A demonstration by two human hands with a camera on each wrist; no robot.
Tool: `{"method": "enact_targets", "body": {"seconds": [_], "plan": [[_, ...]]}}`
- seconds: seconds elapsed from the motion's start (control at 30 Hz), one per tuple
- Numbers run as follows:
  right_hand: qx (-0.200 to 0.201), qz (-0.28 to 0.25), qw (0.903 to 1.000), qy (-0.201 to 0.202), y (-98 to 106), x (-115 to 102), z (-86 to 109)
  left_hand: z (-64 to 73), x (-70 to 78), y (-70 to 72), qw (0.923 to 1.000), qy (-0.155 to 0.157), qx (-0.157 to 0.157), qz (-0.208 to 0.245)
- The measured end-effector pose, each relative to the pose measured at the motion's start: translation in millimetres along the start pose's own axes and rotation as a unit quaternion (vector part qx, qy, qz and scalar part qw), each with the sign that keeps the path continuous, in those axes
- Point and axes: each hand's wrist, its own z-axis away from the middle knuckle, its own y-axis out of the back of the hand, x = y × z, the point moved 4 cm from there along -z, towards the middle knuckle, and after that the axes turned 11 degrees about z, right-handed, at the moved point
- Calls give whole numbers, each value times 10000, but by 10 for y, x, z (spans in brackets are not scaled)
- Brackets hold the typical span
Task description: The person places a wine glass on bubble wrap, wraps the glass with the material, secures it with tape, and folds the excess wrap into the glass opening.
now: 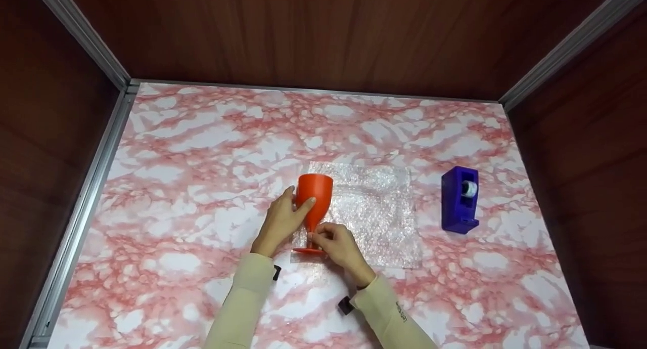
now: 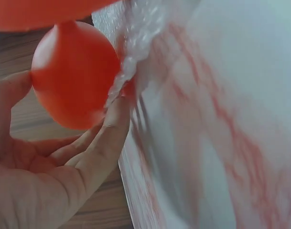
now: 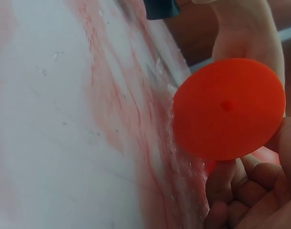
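An orange plastic goblet (image 1: 319,189) lies along the left side of a clear bubble wrap sheet (image 1: 376,217), its bowl pointing away from me and its round foot (image 3: 226,119) toward me. My left hand (image 1: 279,220) grips the bowl from the left, thumb on top and fingers at its far side. In the left wrist view, those fingers also meet the lifted edge of the bubble wrap (image 2: 139,40). With thumb and fingertips, my right hand (image 1: 341,245) pinches the stem just above the foot.
A purple tape dispenser (image 1: 457,202) with a roll of tape (image 1: 469,188) stands to the right of the bubble wrap. The table (image 1: 202,131) has a red and white marbled top. Dark wood panels (image 1: 313,35) with metal rails enclose its back and sides.
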Motion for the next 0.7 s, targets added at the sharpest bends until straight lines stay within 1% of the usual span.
{"method": "enact_targets", "body": {"seconds": [0.13,0.27,0.37,0.47,0.53,0.57,0.63,0.7], "plan": [[-33,0,10000,58,13,20,-2,-9,31,-16,9997,-91,194,95],[-4,-6,10000,52,59,52,0,-14,55,-31,9993,-187,315,55],[162,-121,9998,-55,143,75,6,-17,75,-47,9992,-177,347,-20],[475,-73,9988,-44,264,89,15,-18,85,-75,9990,-180,381,-140],[723,40,9973,152,349,82,19,-19,86,-95,9986,-190,417,-244],[850,139,9957,326,391,70,20,-18,90,-103,9983,-209,447,-304],[1070,325,9908,759,460,42,16,-16,102,-123,9977,-240,498,-379],[1195,426,9842,1231,510,5,8,-13,121,-149,9970,-295,534,-466]]}}
